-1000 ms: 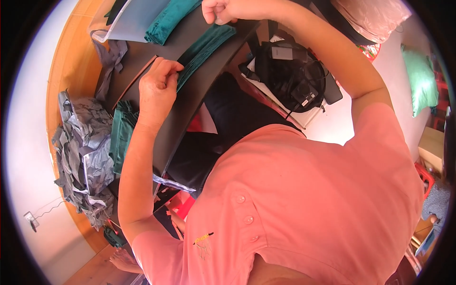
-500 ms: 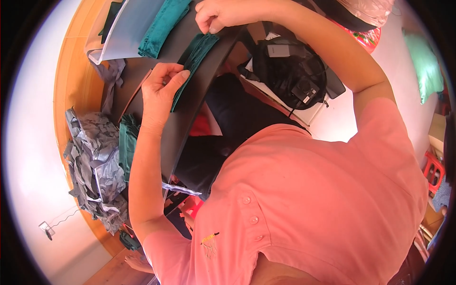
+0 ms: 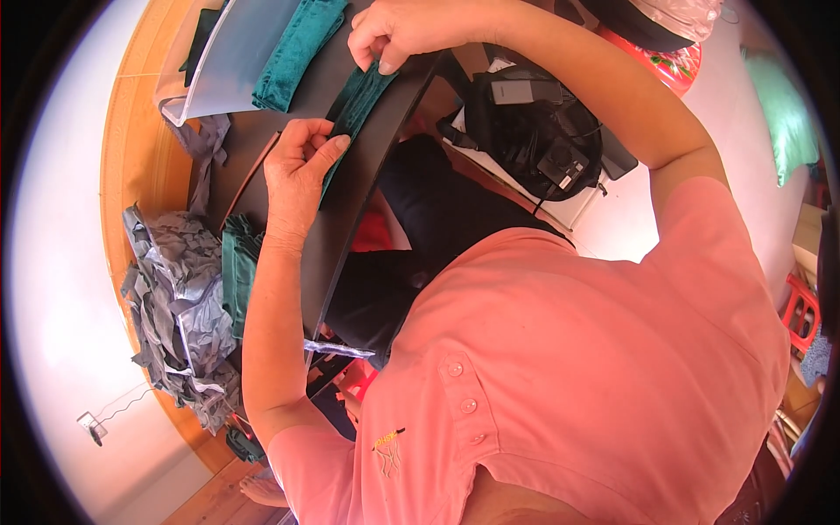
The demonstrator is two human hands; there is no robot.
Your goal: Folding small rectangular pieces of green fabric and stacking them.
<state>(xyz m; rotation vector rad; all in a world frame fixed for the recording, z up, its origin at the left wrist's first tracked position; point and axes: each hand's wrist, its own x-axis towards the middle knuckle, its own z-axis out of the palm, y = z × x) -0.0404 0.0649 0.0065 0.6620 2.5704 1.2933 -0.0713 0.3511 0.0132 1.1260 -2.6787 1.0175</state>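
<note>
Teal fabric strip (image 3: 354, 109) on dark table (image 3: 350, 219), lengthwise between left hand (image 3: 297, 171), right hand (image 3: 398, 31)

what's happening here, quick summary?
A person in a pink shirt holds a dark green fabric strip flat on a dark table. The left hand pinches its near end and the right hand its far end. More green fabric lies farther along the table, and a pile of grey fabric sits at the left, with folded green cloth beside it.
</note>
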